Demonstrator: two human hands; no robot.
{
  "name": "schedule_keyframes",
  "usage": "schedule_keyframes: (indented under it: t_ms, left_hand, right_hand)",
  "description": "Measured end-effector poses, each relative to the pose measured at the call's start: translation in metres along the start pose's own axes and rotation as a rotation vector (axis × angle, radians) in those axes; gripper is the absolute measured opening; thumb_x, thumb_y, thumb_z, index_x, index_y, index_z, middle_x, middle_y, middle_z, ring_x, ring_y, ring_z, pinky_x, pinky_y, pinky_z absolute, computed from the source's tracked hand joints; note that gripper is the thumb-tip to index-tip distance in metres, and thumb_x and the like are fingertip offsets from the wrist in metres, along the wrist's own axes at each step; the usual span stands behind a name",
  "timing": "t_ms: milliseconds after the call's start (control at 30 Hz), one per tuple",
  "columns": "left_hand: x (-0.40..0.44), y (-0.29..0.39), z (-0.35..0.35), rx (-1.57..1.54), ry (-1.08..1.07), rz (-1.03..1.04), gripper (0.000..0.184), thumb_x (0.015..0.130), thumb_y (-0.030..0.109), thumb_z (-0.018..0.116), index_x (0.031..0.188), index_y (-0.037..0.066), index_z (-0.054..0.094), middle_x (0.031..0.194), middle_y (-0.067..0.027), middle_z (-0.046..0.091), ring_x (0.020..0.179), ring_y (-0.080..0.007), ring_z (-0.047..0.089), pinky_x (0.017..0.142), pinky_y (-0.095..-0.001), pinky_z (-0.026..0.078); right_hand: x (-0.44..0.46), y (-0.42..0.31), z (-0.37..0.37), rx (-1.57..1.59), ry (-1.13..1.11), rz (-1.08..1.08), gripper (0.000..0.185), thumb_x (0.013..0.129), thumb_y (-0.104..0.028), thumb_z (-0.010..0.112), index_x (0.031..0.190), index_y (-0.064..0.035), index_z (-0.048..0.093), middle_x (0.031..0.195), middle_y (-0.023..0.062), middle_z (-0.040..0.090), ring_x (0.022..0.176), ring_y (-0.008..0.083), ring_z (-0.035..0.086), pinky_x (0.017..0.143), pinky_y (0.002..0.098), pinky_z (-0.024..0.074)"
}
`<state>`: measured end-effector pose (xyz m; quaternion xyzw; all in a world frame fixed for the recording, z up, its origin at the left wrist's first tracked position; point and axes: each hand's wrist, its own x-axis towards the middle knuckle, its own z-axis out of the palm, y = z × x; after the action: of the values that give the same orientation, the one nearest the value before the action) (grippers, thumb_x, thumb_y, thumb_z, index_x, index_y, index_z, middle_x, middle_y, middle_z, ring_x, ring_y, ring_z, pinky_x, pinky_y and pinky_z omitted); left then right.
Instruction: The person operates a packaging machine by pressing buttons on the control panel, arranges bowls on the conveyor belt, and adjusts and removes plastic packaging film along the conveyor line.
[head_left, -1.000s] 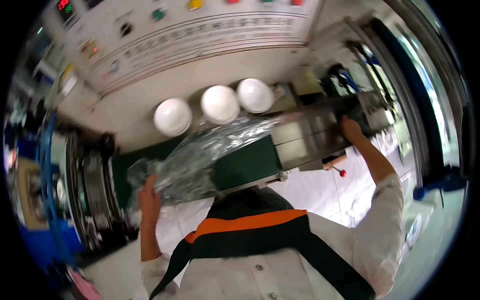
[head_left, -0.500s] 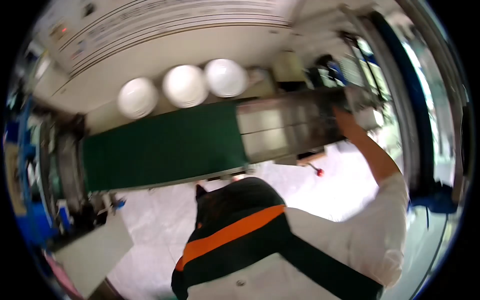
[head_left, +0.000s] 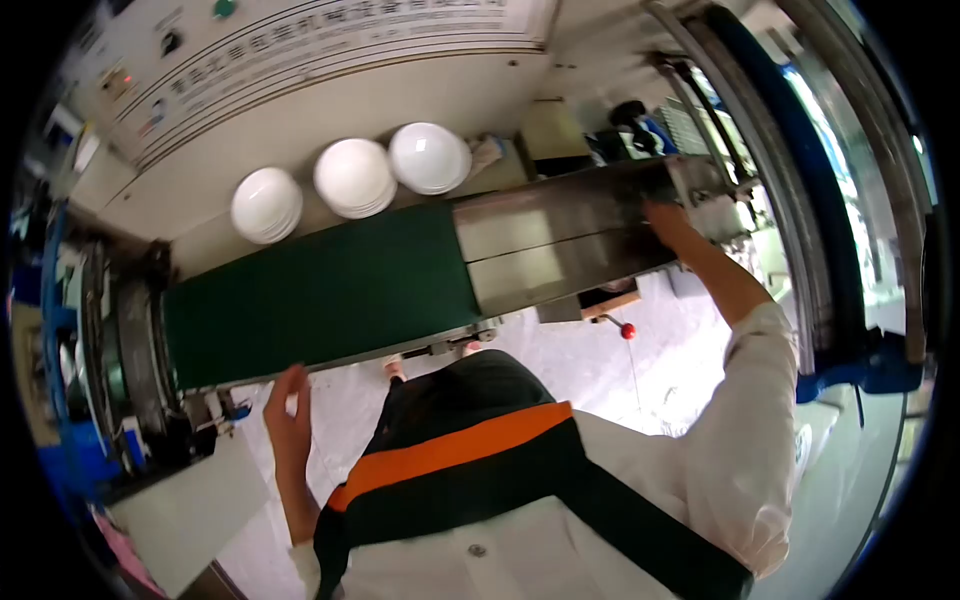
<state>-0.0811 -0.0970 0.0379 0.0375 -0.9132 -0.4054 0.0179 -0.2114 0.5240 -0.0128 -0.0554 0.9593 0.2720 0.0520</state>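
My right hand [head_left: 664, 218] reaches to the right end of a metal plate [head_left: 540, 270], over its dark, shiny part. Its fingers are small and dim there, and I cannot make out whether they hold anything. Near the front edge of a green conveyor belt [head_left: 320, 295], at its left part, my left hand [head_left: 287, 405] is raised with a gap between thumb and fingers and nothing seen in it. Behind the belt stand three stacks of white bowls: a left stack [head_left: 267, 204], a middle stack [head_left: 355, 177] and a right stack [head_left: 430, 158].
A machine panel [head_left: 330, 100] with printed lettering rises behind the bowls. A lever with a red knob [head_left: 627, 331] sticks out below the metal plate. Metal bars and a blue roller [head_left: 800, 150] stand at the right. A pale board [head_left: 190, 510] lies at lower left.
My left hand has come into view at the belt's front edge. My right hand stays at the metal plate's right end. The view has shifted slightly.
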Motion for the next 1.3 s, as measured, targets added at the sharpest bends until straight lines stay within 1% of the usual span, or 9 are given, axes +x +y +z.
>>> schedule_keyframes:
  t_ms: [300, 367, 533, 633, 767, 967, 1167, 1233, 1300]
  left_hand:
    - [0.076, 0.064, -0.038, -0.006, 0.026, 0.385, 0.017, 0.072, 0.002, 0.051, 0.089, 0.001, 0.052, 0.078, -0.0106, 0.055, 0.067, -0.0174, 0.054, 0.060, -0.0239, 0.041]
    - [0.094, 0.077, -0.055, -0.029, 0.142, 0.470, 0.015, 0.072, 0.002, 0.051, 0.087, 0.001, 0.052, 0.075, -0.0099, 0.055, 0.062, -0.0144, 0.054, 0.057, -0.0214, 0.041]
    - [0.149, 0.081, -0.071, -0.232, 0.167, 0.387, 0.017, 0.075, 0.009, 0.050, 0.090, 0.000, 0.052, 0.069, -0.0080, 0.056, 0.060, -0.0114, 0.052, 0.055, -0.0207, 0.040]
    - [0.186, 0.045, -0.035, -0.171, -0.198, 0.083, 0.043, 0.075, 0.026, 0.052, 0.103, -0.004, 0.040, 0.068, -0.0114, 0.053, 0.060, -0.0144, 0.054, 0.044, -0.0232, 0.042]
    - [0.218, 0.029, 0.045, -0.379, -0.406, -0.236, 0.079, 0.073, 0.036, 0.051, 0.117, -0.013, 0.007, 0.102, -0.0251, 0.039, 0.071, -0.0252, 0.054, 0.047, -0.0297, 0.048]
    - [0.256, 0.029, 0.090, -0.813, -0.625, -0.365, 0.046, 0.078, 0.023, 0.045, 0.102, -0.014, 0.031, 0.095, -0.0233, 0.043, 0.072, -0.0285, 0.053, 0.055, -0.0329, 0.049]
    - [0.249, 0.031, 0.094, -0.841, -0.387, -0.409, 0.040, 0.079, 0.021, 0.042, 0.099, -0.013, 0.036, 0.092, -0.0208, 0.044, 0.070, -0.0272, 0.053, 0.057, -0.0340, 0.050]
    - [0.247, 0.034, 0.074, -0.652, -0.539, -0.362, 0.045, 0.077, 0.024, 0.045, 0.100, -0.013, 0.036, 0.085, -0.0196, 0.049, 0.064, -0.0239, 0.054, 0.048, -0.0299, 0.050]
    - [0.249, 0.039, 0.050, -0.336, -0.327, -0.173, 0.047, 0.075, 0.028, 0.050, 0.102, -0.009, 0.038, 0.077, -0.0132, 0.051, 0.060, -0.0176, 0.053, 0.042, -0.0256, 0.046]
  right_hand:
    - [0.004, -0.003, -0.025, 0.010, 0.026, -0.205, 0.012, 0.066, -0.010, 0.047, 0.075, -0.0059, 0.054, 0.070, 0.0107, 0.054, 0.061, 0.0256, 0.056, 0.053, 0.0348, 0.0449]
    - [0.010, -0.004, -0.025, 0.247, -0.077, 0.141, 0.014, 0.068, -0.011, 0.046, 0.079, -0.0039, 0.050, 0.073, 0.0176, 0.054, 0.064, 0.0308, 0.055, 0.055, 0.0392, 0.0445]
    - [0.016, -0.003, -0.027, 0.288, -0.092, 0.155, 0.020, 0.068, -0.011, 0.047, 0.086, -0.0031, 0.049, 0.073, 0.0195, 0.055, 0.068, 0.0325, 0.055, 0.057, 0.0409, 0.0438]
    - [0.023, 0.001, -0.009, 0.133, -0.079, 0.056, 0.015, 0.064, -0.011, 0.050, 0.078, -0.0046, 0.054, 0.069, 0.0158, 0.055, 0.066, 0.0290, 0.055, 0.055, 0.0383, 0.0442]
    - [0.014, -0.007, -0.009, -0.101, 0.061, -0.047, 0.008, 0.061, -0.012, 0.051, 0.060, -0.0084, 0.057, 0.065, 0.0097, 0.055, 0.061, 0.0221, 0.055, 0.051, 0.0324, 0.0435]
    - [0.008, -0.004, -0.001, -0.143, 0.026, -0.152, 0.006, 0.061, -0.014, 0.051, 0.059, -0.0116, 0.056, 0.065, 0.0062, 0.054, 0.060, 0.0191, 0.055, 0.050, 0.0302, 0.0424]
    - [0.002, -0.008, -0.020, -0.115, 0.009, -0.154, 0.006, 0.063, -0.013, 0.051, 0.063, -0.0101, 0.056, 0.067, 0.0070, 0.055, 0.062, 0.0203, 0.056, 0.050, 0.0309, 0.0422]
    - [-0.001, -0.004, -0.019, 0.024, 0.019, -0.118, 0.008, 0.061, -0.009, 0.052, 0.068, -0.0082, 0.054, 0.069, 0.0093, 0.055, 0.064, 0.0234, 0.055, 0.052, 0.0325, 0.0437]
    - [0.001, 0.000, -0.007, 0.148, -0.089, 0.013, 0.016, 0.059, -0.004, 0.053, 0.074, -0.0048, 0.052, 0.073, 0.0127, 0.055, 0.070, 0.0267, 0.055, 0.058, 0.0345, 0.0450]
